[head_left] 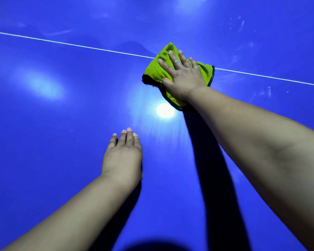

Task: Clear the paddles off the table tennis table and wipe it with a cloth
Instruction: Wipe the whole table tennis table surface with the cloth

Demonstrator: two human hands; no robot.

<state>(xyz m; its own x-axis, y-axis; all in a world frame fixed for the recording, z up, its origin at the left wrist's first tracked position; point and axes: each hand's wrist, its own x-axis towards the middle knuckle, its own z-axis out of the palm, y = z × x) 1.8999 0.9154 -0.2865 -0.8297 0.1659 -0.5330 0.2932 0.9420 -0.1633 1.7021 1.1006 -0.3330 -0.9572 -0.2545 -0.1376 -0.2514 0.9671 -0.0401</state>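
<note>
Right hand (182,77) flat on cloth (156,71)

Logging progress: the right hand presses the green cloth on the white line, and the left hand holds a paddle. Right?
Not quite: the head view shows the left hand empty, fingers straight, resting on the blue table. The rest holds.

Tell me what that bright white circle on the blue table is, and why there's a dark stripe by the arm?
Head view: the white circle is glare, probably a lamp mirrored in the shiny table; head view: the dark stripe is the shadow of the right arm, whose right hand presses the green cloth; head view: a softer glow sits at left.
</note>
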